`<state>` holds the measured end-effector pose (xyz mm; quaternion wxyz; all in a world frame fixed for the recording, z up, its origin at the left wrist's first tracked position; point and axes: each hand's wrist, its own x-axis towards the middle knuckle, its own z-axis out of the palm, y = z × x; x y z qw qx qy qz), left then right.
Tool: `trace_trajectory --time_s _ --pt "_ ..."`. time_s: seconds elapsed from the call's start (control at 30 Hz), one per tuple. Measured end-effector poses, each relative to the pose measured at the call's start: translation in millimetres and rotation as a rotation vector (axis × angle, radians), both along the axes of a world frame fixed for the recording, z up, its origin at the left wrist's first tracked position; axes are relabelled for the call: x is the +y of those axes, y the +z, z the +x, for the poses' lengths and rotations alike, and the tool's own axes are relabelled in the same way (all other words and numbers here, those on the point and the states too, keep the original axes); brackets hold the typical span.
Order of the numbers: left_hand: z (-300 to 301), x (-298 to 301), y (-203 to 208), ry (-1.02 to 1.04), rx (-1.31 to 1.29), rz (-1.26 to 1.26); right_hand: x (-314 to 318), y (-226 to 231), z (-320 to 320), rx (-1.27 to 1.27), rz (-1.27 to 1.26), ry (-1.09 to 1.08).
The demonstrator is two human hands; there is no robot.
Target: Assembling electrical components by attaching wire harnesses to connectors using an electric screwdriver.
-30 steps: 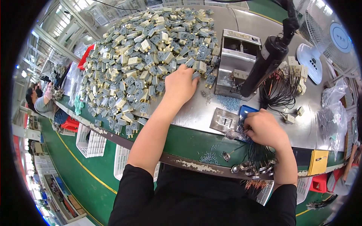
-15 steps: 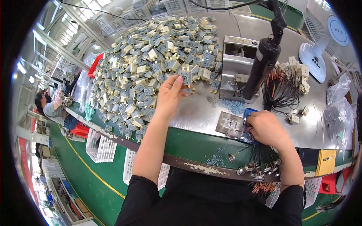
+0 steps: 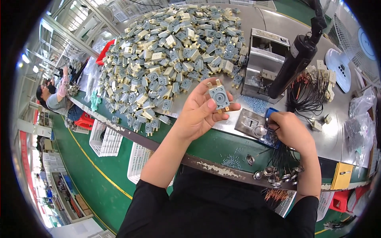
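Observation:
My left hand (image 3: 200, 115) is raised in front of the heap and grips a small grey block-shaped component (image 3: 219, 97) between thumb and fingers. The component has a round ringed face and brass prongs at its ends. Over a small blue tray (image 3: 271, 111) my right hand (image 3: 291, 129) is closed, its fingertips curled down; what they hold is hidden. Beside those fingertips a shiny metal cap (image 3: 260, 131) sits at the edge of a square metal plate fixture (image 3: 248, 122). Dark wires (image 3: 280, 155) hang below the right hand, near several metal caps (image 3: 276, 184) at the bench edge.
A large heap of similar grey and cream components (image 3: 158, 63) covers the bench's left side. A black powered driver (image 3: 293, 65) hangs before a metal box fixture (image 3: 264, 59). Blue screws (image 3: 254, 104), wired cream blocks (image 3: 323, 75) and a fan (image 3: 337, 65) stand around. Another person (image 3: 55, 99) works far left.
My left hand has drawn the grey component back from the heap, nearer and to the right, turning its ringed face up. My right hand stays by the blue tray; the view has shifted slightly.

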<state>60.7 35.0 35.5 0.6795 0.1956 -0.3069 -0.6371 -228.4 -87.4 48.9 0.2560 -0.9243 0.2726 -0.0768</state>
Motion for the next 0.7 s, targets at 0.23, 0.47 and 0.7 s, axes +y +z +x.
trace_trajectory --time_s 0.23,0.47,0.7 --pt "-12 -2 2 -0.019 -0.317 0.065 -7 -2 -2 -0.051 0.066 -0.021" --pt "-35 -25 -28 0.104 -1.112 -0.064 -12 4 -7 -0.03 0.07 0.016" --pt "-46 -41 -47 0.224 -1.383 -0.419 -14 14 -10 -0.185 0.123 -0.023"
